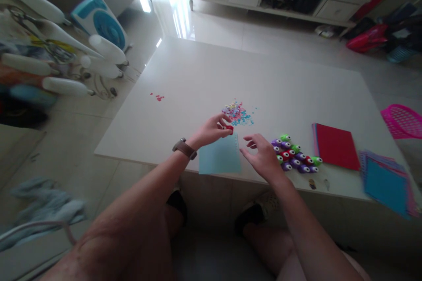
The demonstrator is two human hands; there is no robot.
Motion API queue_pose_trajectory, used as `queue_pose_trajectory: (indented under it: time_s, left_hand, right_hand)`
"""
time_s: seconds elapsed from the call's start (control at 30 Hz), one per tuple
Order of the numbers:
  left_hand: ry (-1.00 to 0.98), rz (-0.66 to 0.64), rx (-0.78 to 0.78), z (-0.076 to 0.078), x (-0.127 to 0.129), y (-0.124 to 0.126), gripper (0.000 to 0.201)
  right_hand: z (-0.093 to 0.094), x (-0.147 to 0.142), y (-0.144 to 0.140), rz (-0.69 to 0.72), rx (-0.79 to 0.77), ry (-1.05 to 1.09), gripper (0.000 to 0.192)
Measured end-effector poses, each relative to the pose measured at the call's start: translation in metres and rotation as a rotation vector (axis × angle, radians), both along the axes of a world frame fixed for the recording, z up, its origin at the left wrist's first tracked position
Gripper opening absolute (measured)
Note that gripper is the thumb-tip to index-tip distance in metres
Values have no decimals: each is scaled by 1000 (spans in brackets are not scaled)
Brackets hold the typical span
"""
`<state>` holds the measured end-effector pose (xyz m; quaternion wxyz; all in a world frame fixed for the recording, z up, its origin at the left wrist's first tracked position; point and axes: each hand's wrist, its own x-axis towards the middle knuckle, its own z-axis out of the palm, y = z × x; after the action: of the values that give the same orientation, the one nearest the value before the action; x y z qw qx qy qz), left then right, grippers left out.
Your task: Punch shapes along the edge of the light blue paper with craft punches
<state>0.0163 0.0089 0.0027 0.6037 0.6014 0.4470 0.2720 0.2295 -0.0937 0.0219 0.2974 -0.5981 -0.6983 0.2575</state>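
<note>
My left hand [216,128], with a brown-strapped watch [184,148] on its wrist, pinches a small red craft punch [229,129] above the top of a light blue sheet of paper [219,158]. Small cut-outs run along that sheet's right edge. My right hand [262,153] hovers just right of the sheet, fingers apart and slightly bent, holding nothing. Beyond my left hand lies a loose pile of colourful paper bits [238,114]. Several purple, green and red craft punches [296,154] with white, eye-like ends are grouped beside my right hand.
A stack of red-topped paper [336,146] and a fanned stack with blue on top [386,186] rest on the right of the white table [280,83]. A few red bits [159,98] lie at left. Two small objects [312,184] sit near the front edge.
</note>
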Motion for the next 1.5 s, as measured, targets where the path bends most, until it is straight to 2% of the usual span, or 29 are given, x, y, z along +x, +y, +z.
queue_pose_trajectory:
  time_s: [0.07,0.13,0.27,0.33,0.43,0.53,0.6,0.67,0.73,0.9,1.1,1.3,1.5]
  left_hand:
    - [-142,-135,-103,0,15,-9,33]
    - [-196,-207,-121,1,26,-14,36]
    - [-179,-314,-102,5,31,-13,40]
    - [-180,-361,-108,5,26,-8,46]
    - [-76,-326,24,0,14,-3,48]
    - [246,-224,328,-6,2,-1,57]
    - [482,-222,478,-7,-2,-4,70]
    - [631,-260,525,-8,-5,-6,74]
    - [689,-289,504,-9,-7,-7,69]
    - [718,-335,412,-13,-12,-2,57]
    - [670,-357,474,-13,-12,5,13]
    - [549,-317,479,-7,-10,2,36]
    - [531,-320,493,-5,-9,2,44]
  right_hand:
    - [1,-6,-1,27,19,58,33]
    - [3,-11,-1,21,42,87,36]
    - [8,-14,-3,-35,116,49,14]
    - [9,-11,-3,-36,93,39,9]
    - [8,-4,-1,-65,47,48,14]
    - [5,3,1,-85,39,47,21]
    - [3,6,2,-88,18,36,19]
    - [1,8,3,-89,-13,28,15]
    - [0,7,3,-85,-33,39,15]
    - [0,5,3,-95,-56,148,19]
    - [-1,10,4,-169,-206,338,31]
    - [-6,13,4,-182,-306,352,33]
    - [-11,16,5,-202,-388,364,42]
